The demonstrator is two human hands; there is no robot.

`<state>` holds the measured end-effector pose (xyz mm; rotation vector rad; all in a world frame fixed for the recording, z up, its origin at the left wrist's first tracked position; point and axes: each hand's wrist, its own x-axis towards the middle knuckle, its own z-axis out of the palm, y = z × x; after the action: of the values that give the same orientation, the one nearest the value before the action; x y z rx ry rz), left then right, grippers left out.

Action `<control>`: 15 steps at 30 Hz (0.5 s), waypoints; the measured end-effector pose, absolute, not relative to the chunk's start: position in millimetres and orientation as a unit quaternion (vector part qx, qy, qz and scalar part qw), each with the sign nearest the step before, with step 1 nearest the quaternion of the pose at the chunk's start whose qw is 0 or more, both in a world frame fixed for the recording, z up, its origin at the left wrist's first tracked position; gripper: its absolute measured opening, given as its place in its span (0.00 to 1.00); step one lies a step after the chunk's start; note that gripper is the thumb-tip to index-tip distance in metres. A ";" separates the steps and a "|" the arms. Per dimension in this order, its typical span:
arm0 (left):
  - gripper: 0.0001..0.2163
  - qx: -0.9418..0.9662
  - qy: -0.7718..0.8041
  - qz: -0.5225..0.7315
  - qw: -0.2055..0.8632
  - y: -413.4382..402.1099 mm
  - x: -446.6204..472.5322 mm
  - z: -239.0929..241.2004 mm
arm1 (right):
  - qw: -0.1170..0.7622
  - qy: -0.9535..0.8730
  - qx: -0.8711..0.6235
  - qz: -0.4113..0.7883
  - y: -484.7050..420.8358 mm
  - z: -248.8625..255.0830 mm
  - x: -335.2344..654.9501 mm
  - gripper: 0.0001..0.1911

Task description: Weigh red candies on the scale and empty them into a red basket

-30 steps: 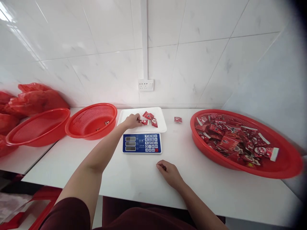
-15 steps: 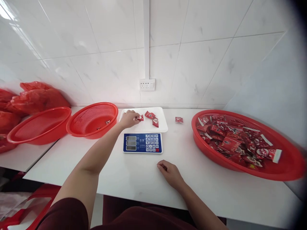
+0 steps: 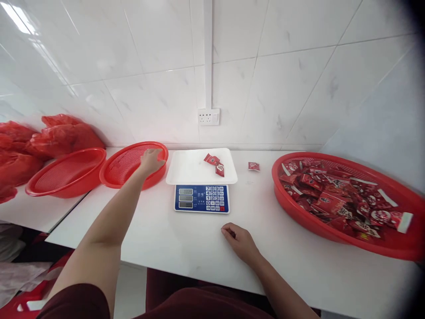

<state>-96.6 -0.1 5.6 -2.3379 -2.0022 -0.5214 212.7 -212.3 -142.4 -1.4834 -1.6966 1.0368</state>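
My left hand [image 3: 152, 161] is over the right rim of the middle red basket [image 3: 116, 166], thumb and fingers apart, with no packet visible in it. My forearm hides part of the basket's inside. Just right of that hand, two small red printed packets [image 3: 211, 159] lie touching on the white pan [image 3: 186, 170] of a digital scale. The scale's blue keypad panel [image 3: 202, 198] faces me. On the table in front of it rests my right hand [image 3: 241, 243], loosely curled, with nothing seen in it.
A single red packet [image 3: 254, 166] lies right of the scale. At the right stands a large red basket [image 3: 288, 201] heaped with similar packets. Another red basket [image 3: 66, 175] and red plastic bags [image 3: 63, 135] are at the left. A tiled wall with a socket [image 3: 208, 117] bounds the table.
My left hand has gone left from the scale pan to the basket. The packet it was pinching is off the pan and out of sight. My right hand stays put; the view shifts slightly.
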 end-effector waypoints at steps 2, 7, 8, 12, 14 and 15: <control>0.26 -0.787 -0.597 -0.155 -0.007 -4.6 -59.8 -3.2 | 0.325 -0.647 -0.568 0.392 -212.7 -141.9 212.3 0.11; 0.32 -0.880 -0.457 -0.107 -0.071 -12.5 36.7 -21.3 | 0.337 -0.641 -0.570 0.387 -213.4 -143.8 211.5 0.11; 0.32 -0.882 -0.453 -0.107 -0.069 -12.5 51.5 -23.8 | 0.339 -0.641 -0.572 0.383 -213.6 -144.3 211.4 0.11; 0.31 -0.876 -0.471 -0.086 -0.055 -4.6 86.9 -32.2 | 0.346 -0.642 -0.574 0.374 -213.9 -145.4 211.4 0.11; 0.27 -0.870 -0.485 -0.076 -0.054 1.2 91.7 -35.3 | 0.348 -0.642 -0.571 0.374 -213.9 -145.3 211.8 0.12; 0.24 -0.866 -0.491 -0.078 -0.055 3.6 91.8 -36.4 | 0.348 -0.643 -0.571 0.374 -213.8 -145.1 212.0 0.12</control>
<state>91.8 3.6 -36.4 -2.8205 -1.5998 -0.2544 212.0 -213.8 -145.1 -1.4798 -1.6677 0.9686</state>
